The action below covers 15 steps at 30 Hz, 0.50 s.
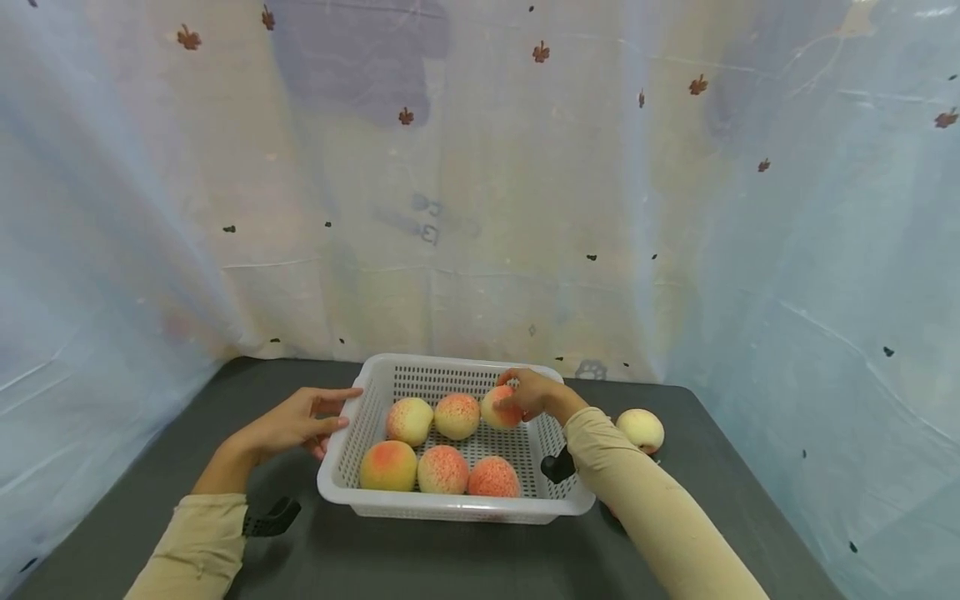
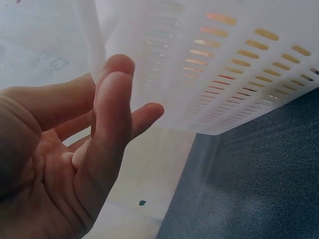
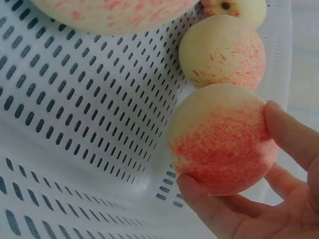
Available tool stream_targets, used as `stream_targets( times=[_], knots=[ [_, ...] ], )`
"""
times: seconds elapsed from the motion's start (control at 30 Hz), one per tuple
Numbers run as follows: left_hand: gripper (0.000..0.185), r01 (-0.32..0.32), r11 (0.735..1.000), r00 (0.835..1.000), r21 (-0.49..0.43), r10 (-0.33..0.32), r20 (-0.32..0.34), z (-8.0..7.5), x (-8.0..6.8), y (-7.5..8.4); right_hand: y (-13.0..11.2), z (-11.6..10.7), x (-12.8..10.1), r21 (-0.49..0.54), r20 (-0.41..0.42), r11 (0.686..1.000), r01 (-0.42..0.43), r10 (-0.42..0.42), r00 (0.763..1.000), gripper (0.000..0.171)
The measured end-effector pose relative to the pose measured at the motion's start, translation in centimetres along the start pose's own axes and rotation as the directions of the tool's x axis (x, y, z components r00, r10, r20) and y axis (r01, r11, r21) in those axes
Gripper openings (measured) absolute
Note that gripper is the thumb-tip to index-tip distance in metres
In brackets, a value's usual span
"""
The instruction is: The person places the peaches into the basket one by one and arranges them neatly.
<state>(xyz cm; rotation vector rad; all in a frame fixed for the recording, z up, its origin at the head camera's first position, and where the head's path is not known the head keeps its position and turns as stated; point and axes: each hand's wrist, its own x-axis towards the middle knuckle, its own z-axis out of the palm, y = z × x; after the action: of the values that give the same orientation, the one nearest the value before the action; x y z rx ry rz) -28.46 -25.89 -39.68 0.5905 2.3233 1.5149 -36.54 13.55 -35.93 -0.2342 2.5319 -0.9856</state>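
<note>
The head camera looks forward and down from above the near edge of the dark desk (image 1: pixel 420 558), far enough back to take in both forearms, the whole white basket (image 1: pixel 450 507) and the curtain behind. The left wrist camera sits low beside the palm and faces along the fingers (image 2: pixel 112 129) toward the basket's slotted outer wall (image 2: pixel 239 74), very near it. The right wrist camera looks from close range into the basket's perforated floor (image 3: pixel 75 114). All three views share the basket; the head and right wrist views share the peach (image 3: pixel 222 139) at its far right.
</note>
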Motion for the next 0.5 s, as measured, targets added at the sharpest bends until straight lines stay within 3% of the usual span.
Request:
stream_targets(
  times=[0.27, 0.5],
  knots=[
    [0.071, -0.005, 1.000, 1.000, 0.006, 0.005, 0.001, 0.03, 0.02, 0.17, 0.50, 0.63, 0.23, 0.000, 0.017, 1.000, -0.026, 0.026, 1.000, 0.042],
    [0.070, 0.001, 1.000, 1.000, 0.002, -0.001, -0.002, 0.08, 0.09, 0.12, 0.69, 0.91, 0.34, -0.023, 0.030, 0.999, -0.026, 0.027, 0.999, 0.051]
  ],
)
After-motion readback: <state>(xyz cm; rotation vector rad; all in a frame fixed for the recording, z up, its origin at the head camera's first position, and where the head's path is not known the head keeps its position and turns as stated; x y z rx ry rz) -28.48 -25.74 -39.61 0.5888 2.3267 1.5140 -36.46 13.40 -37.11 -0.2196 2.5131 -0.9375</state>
